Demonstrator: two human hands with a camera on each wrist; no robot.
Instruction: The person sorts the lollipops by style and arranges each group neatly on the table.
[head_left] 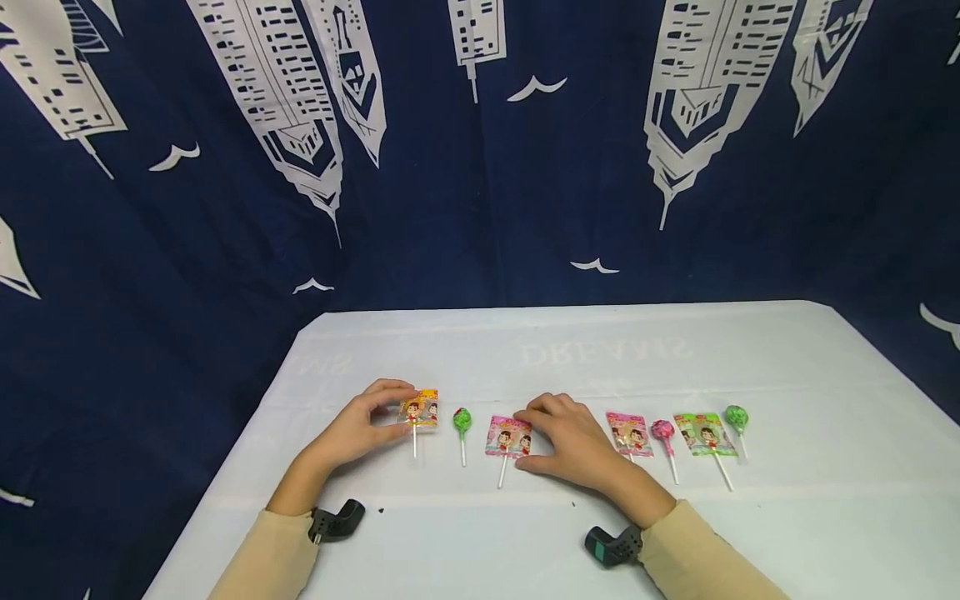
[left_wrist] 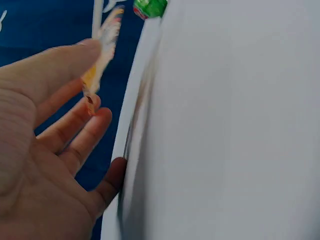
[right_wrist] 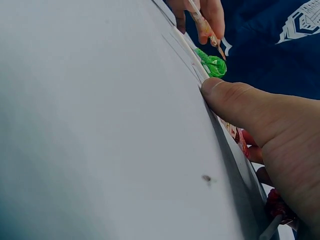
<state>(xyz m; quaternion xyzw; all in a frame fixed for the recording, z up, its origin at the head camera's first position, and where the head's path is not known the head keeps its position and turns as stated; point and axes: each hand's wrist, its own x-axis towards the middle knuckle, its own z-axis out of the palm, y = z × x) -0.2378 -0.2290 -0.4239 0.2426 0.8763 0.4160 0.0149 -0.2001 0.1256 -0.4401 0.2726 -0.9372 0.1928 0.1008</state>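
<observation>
My left hand [head_left: 367, 425] pinches a flat-wrapped lollipop [head_left: 427, 408] in an orange-yellow packet, its white stick pointing toward me. In the left wrist view the thumb lies against this packet and the other fingers are spread behind it. Between the hands a round green lollipop [head_left: 462, 420] lies on the table. My right hand [head_left: 573, 442] is at the right side of a pink flat-wrapped lollipop [head_left: 502, 435], fingertips at its upper corner and thumb at its lower one. In the right wrist view the pink packet is partly hidden behind the thumb.
Right of the right hand lie another pink packet lollipop [head_left: 628, 432], a round pink lollipop [head_left: 663, 430], a green packet lollipop [head_left: 701, 433] and a round green one [head_left: 737, 417]. They lie in a row on the white-covered table [head_left: 465, 542]. A dark blue patterned cloth [head_left: 480, 200] hangs behind.
</observation>
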